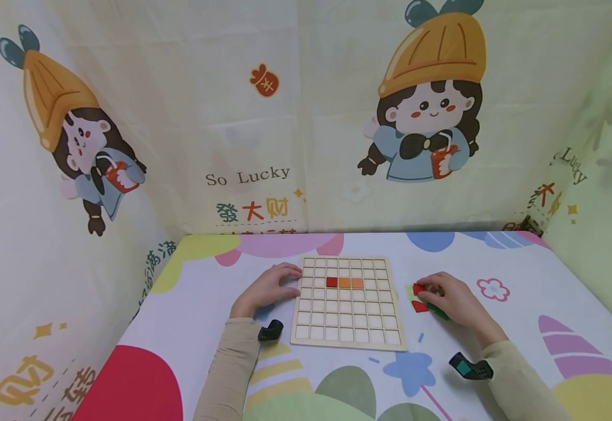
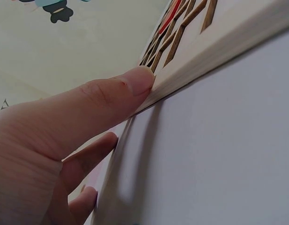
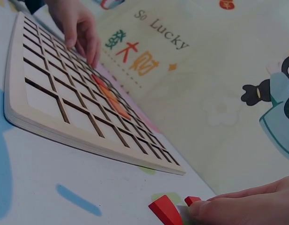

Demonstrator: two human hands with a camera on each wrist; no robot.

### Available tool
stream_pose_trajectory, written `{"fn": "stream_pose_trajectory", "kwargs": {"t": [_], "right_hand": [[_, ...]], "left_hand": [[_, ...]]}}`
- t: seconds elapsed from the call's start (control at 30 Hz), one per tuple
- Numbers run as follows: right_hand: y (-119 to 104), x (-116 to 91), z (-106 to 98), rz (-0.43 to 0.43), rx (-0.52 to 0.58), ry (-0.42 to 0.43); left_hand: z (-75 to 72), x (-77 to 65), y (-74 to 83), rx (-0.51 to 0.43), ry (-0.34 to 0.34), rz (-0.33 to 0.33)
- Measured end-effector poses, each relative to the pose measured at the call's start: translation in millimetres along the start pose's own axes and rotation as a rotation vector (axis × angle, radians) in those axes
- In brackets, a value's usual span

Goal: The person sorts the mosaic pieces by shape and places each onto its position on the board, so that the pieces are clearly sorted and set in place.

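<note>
A wooden grid board (image 1: 348, 346) lies on the table with a red, an orange and a light-orange square tile (image 1: 357, 283) side by side in one row. My left hand (image 1: 271, 287) is at the board's left edge; its thumb (image 2: 111, 93) touches the rim, and the other fingers extend past it. To the right of the board, my right hand (image 1: 450, 298) pinches a small red tile (image 3: 192, 200) between thumb and fingers, which partly hide it. Another red tile (image 1: 419, 306) lies just below those fingertips, with a green shape (image 1: 437, 311) partly under the hand.
A printed cloth (image 1: 332, 146) hangs behind the table and along both sides. The white tabletop (image 1: 206, 286) carries coloured drawings, among them a blue star flower. Dark devices (image 1: 471, 368) are strapped at both wrists.
</note>
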State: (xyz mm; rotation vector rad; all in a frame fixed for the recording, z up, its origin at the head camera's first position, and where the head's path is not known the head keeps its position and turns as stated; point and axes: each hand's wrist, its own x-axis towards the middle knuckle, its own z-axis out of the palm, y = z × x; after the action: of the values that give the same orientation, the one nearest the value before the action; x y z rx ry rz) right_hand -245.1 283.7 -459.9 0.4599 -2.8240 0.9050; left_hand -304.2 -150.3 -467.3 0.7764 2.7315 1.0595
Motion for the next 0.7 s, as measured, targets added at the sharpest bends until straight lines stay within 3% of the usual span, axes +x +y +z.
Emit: {"fn": "stream_pose_trajectory", "kwargs": {"t": [0.33, 0.7], "right_hand": [[-7, 2, -1, 0.069, 0.034, 0.016], [-16, 3, -4, 0.037, 0.042, 0.015]], "left_hand": [[0.3, 0.2, 0.0, 0.011, 0.000, 0.011], [-0.2, -1.2, 2.7, 0.001, 0.002, -0.014]]}}
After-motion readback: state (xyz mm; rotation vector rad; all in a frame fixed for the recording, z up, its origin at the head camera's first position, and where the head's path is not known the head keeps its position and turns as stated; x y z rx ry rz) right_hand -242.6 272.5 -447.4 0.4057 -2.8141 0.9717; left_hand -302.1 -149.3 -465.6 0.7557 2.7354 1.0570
